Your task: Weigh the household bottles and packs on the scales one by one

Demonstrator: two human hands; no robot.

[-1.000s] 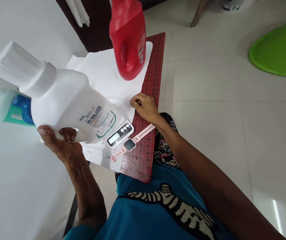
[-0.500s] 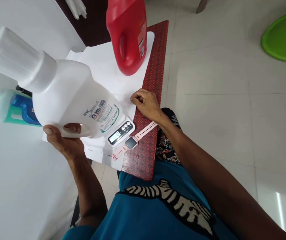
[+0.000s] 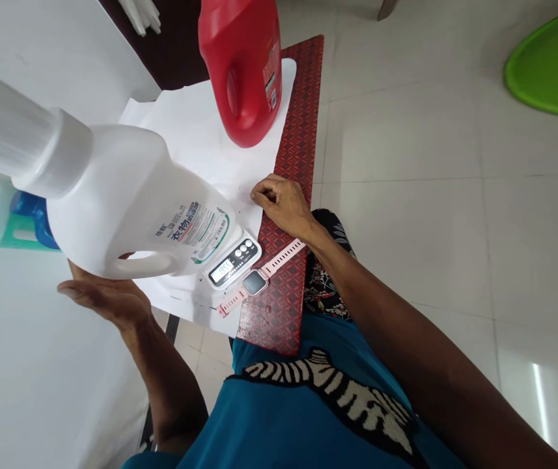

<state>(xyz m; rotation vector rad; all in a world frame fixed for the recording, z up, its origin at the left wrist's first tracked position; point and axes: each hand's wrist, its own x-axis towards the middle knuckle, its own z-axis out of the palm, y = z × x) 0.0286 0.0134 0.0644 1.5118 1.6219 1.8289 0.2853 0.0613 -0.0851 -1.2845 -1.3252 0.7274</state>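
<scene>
While the big white plastic bottle with a tall white cap stands on the small white digital scale, its opaque wall hides whatever it contains. Far on the white sheet over the red patterned worktop stands a red plastic jug with a moulded handle, its contents hidden too. At the far left, partly behind the white bottle, shows a green container with a blue part.

Of the hands, the left hand is spread beside the bottle's handle, thumb clear; hidden fingers leave contact uncertain. The right hand curls loosely at the worktop's right side, thumb near forefinger, nothing visible in it. A pink-strapped smartwatch lies just beside the scale.
</scene>
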